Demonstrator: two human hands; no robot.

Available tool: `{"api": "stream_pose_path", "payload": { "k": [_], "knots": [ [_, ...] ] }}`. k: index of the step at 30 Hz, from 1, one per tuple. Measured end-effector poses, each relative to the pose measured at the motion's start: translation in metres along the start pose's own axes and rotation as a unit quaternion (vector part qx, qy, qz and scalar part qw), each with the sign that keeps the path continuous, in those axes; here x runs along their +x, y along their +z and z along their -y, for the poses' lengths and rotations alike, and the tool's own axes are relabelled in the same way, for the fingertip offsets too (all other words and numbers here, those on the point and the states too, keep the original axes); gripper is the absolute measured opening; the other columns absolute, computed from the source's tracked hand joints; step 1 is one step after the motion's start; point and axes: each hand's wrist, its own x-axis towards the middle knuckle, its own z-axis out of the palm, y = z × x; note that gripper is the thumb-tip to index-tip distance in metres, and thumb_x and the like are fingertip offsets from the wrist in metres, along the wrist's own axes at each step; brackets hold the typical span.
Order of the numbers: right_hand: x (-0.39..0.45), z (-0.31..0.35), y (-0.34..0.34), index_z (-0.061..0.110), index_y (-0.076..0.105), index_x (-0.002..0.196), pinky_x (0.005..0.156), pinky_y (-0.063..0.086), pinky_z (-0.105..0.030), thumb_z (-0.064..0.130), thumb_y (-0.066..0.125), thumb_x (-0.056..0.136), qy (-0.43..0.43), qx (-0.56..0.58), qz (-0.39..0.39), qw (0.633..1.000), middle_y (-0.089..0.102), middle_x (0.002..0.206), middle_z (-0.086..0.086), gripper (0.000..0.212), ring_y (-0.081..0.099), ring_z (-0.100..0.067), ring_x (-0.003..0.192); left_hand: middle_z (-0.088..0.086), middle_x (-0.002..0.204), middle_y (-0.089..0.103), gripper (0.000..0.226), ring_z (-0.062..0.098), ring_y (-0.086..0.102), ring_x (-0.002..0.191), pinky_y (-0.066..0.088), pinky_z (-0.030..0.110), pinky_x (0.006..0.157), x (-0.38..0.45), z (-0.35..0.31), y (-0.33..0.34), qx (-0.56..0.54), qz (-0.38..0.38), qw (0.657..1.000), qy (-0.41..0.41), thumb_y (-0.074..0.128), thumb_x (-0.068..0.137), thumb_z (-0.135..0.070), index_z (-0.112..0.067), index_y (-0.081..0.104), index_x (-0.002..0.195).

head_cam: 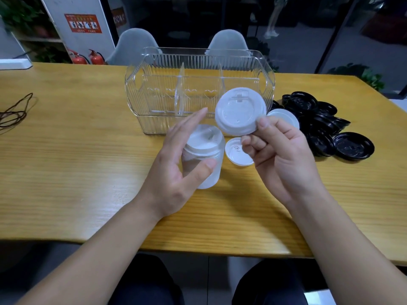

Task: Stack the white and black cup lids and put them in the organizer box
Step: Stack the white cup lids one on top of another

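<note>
The wooden counter (66, 150) carries everything. Beyond both hands, a clear ribbed box (199, 89) stands with dividers inside; no lids show in it. Behind the counter are two pale chairs (132, 47), and far off to the left two red extinguishers (88, 57).

To the right of the right hand lies a heap of black lids (323, 126), loosely overlapping, reaching from beside the box's right end toward the near edge.

The left hand (176, 170) curls around a stack of white lids (203, 155), thumb on the near side and fingers reaching behind it, the forefinger stretched out toward the box.

The right hand (279, 155) pinches one white lid (241, 112) by its lower rim between thumb and fingers, held up tilted, its top facing the camera, just right of and above the stack and in front of the box's right part.

Two more white lids rest on the counter: one (236, 156) between the hands, partly hidden by the right fingers, another (284, 116) behind the right thumb, touching the black heap.

Far left of the left hand, a dark cord (15, 113) lies looped.
</note>
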Motion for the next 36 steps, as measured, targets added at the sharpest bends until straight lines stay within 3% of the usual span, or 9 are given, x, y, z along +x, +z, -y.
{"api": "stream_pose_path", "payload": {
  "k": [5, 8, 10, 14, 16, 20, 25, 31, 36],
  "knots": [
    [0.003, -0.006, 0.005, 0.005, 0.073, 0.097, 0.076, 0.051, -0.028, 0.019, 0.086, 0.089, -0.013, -0.063, 0.048, 0.997, 0.073, 0.083, -0.011, 0.021, 0.066, -0.018, 0.074, 0.004, 0.175, 0.048, 0.070, 0.029, 0.037, 0.168, 0.031, 0.050, 0.137, 0.001, 0.003, 0.001, -0.010, -0.017, 0.999, 0.031, 0.050, 0.111, -0.037, -0.006, 0.042, 0.173],
    [0.004, -0.005, 0.007, 0.006, 0.068, 0.136, 0.094, 0.059, -0.041, 0.017, 0.091, 0.085, -0.056, -0.161, 0.035, 0.985, 0.077, 0.124, -0.017, 0.057, 0.070, -0.025, 0.107, 0.006, 0.169, 0.053, 0.069, 0.033, 0.043, 0.161, 0.032, 0.046, 0.134, 0.001, 0.000, 0.001, -0.005, -0.031, 0.999, 0.043, 0.045, 0.110, -0.036, -0.004, 0.044, 0.171],
    [0.004, -0.001, 0.009, 0.016, 0.056, 0.157, 0.113, 0.054, -0.056, 0.013, 0.088, 0.088, -0.072, -0.221, 0.050, 0.971, 0.068, 0.149, -0.008, 0.076, 0.066, -0.026, 0.135, 0.005, 0.166, 0.055, 0.068, 0.030, 0.046, 0.156, 0.033, 0.043, 0.132, 0.002, -0.002, 0.000, 0.004, -0.040, 0.998, 0.053, 0.044, 0.110, -0.036, -0.005, 0.046, 0.169],
    [0.004, 0.003, 0.015, 0.016, 0.042, 0.169, 0.127, 0.042, -0.060, 0.009, 0.087, 0.093, -0.114, -0.317, 0.123, 0.934, 0.054, 0.168, 0.001, 0.089, 0.050, -0.023, 0.157, 0.005, 0.165, 0.055, 0.082, 0.030, 0.047, 0.154, 0.032, 0.047, 0.131, 0.003, -0.001, 0.000, 0.028, -0.047, 0.996, 0.068, 0.037, 0.117, -0.064, -0.003, 0.045, 0.170],
    [0.002, -0.001, 0.018, 0.008, 0.048, 0.164, 0.126, 0.043, -0.059, 0.004, 0.089, 0.093, -0.144, -0.342, 0.128, 0.920, 0.057, 0.165, -0.003, 0.082, 0.053, -0.027, 0.155, 0.007, 0.167, 0.053, 0.084, 0.031, 0.046, 0.156, 0.032, 0.049, 0.132, 0.002, 0.000, -0.001, 0.030, -0.049, 0.996, 0.061, 0.037, 0.116, -0.066, -0.002, 0.043, 0.171],
    [-0.004, -0.013, 0.022, 0.005, 0.057, 0.147, 0.118, 0.049, -0.060, 0.004, 0.093, 0.087, -0.160, -0.340, 0.092, 0.922, 0.068, 0.147, -0.007, 0.070, 0.065, -0.030, 0.140, 0.009, 0.168, 0.049, 0.077, 0.032, 0.042, 0.160, 0.031, 0.061, 0.134, 0.000, 0.002, 0.001, 0.013, -0.039, 0.998, 0.038, 0.048, 0.107, -0.041, -0.003, 0.038, 0.174],
    [-0.005, -0.023, 0.023, 0.013, 0.052, 0.150, 0.117, 0.051, -0.053, 0.022, 0.097, 0.084, -0.141, -0.359, 0.070, 0.920, 0.064, 0.141, -0.001, 0.080, 0.063, -0.028, 0.137, 0.006, 0.174, 0.043, 0.107, 0.032, 0.041, 0.167, 0.034, 0.056, 0.137, 0.001, 0.003, 0.002, -0.113, 0.036, 0.993, -0.027, 0.059, 0.107, -0.074, -0.018, 0.008, 0.183],
    [-0.003, -0.025, 0.027, 0.023, 0.065, 0.152, 0.119, 0.049, -0.042, 0.037, 0.093, 0.090, -0.165, -0.424, 0.076, 0.887, 0.058, 0.140, -0.003, 0.070, 0.058, -0.023, 0.141, 0.008, 0.171, 0.050, 0.125, 0.027, 0.052, 0.162, 0.041, 0.044, 0.134, 0.002, 0.003, -0.001, -0.199, 0.057, 0.975, -0.077, 0.070, 0.100, -0.075, -0.031, -0.014, 0.182],
    [-0.003, -0.032, 0.024, 0.026, 0.066, 0.151, 0.122, 0.047, -0.047, 0.040, 0.096, 0.085, -0.146, -0.418, 0.085, 0.893, 0.056, 0.141, -0.004, 0.074, 0.056, -0.024, 0.143, 0.003, 0.174, 0.050, 0.139, 0.028, 0.053, 0.161, 0.037, 0.061, 0.135, 0.001, 0.005, -0.006, -0.174, 0.085, 0.976, -0.098, 0.090, 0.091, -0.026, -0.047, -0.015, 0.178]
  ]
}}
